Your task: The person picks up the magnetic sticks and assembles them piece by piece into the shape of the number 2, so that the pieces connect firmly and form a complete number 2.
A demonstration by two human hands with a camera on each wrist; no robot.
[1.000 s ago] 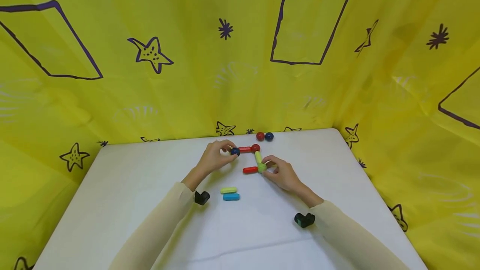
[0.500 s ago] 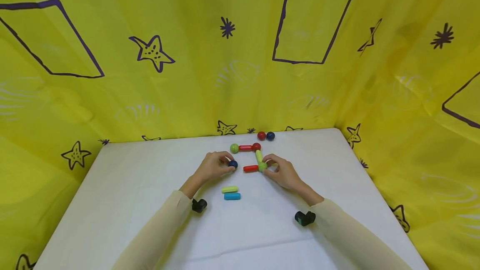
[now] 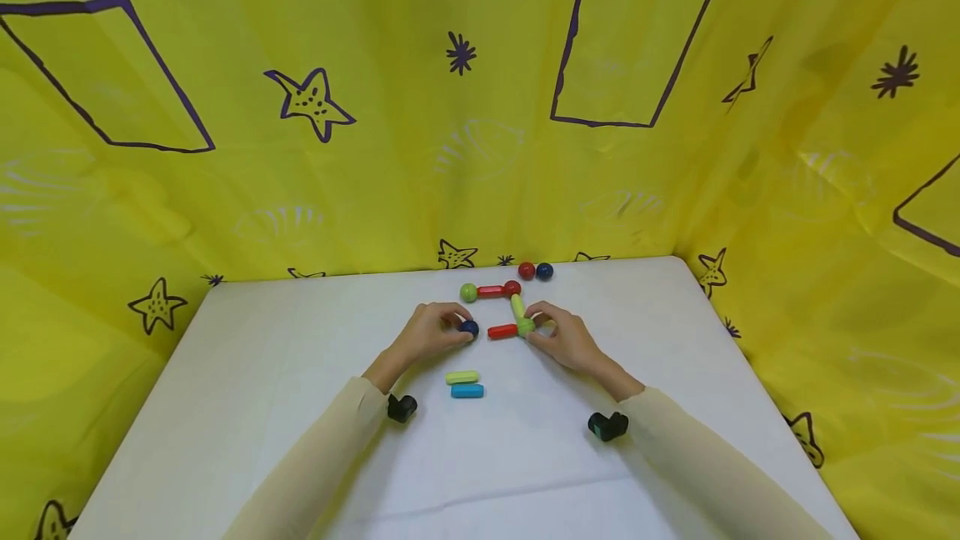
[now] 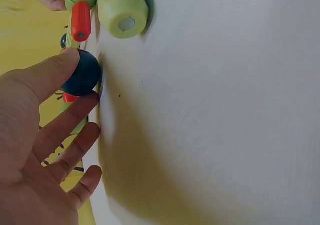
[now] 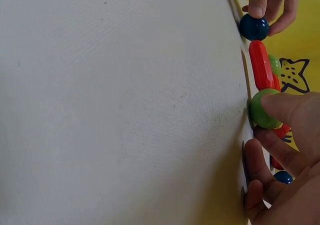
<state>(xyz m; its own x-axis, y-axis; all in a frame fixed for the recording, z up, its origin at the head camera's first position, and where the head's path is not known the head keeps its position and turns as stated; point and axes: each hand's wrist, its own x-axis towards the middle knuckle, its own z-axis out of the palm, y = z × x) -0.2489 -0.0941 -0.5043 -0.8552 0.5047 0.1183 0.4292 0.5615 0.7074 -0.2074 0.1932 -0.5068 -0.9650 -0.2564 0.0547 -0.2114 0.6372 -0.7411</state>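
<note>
My left hand (image 3: 429,335) pinches a dark blue ball (image 3: 469,329) between thumb and fingers, on the table just left of a red stick (image 3: 502,332); a small gap parts ball and stick. That stick joins a green ball (image 3: 526,327), which my right hand (image 3: 567,342) pinches. From this ball a yellow-green stick (image 3: 517,307) runs back to a red ball (image 3: 512,288). A second red stick (image 3: 491,292) links the red ball to another green ball (image 3: 468,292). In the right wrist view the thumb lies on the green ball (image 5: 264,109).
A yellow-green stick (image 3: 462,377) and a blue stick (image 3: 467,391) lie side by side nearer the front of the white table (image 3: 247,390). At the back edge sit a loose red ball (image 3: 527,271) and a dark blue ball (image 3: 544,271). Yellow cloth (image 3: 390,173) hangs behind.
My left hand has moved the dark blue ball forward from the back row, where the far green ball now shows, to beside the near red stick. My right hand keeps its hold.
</note>
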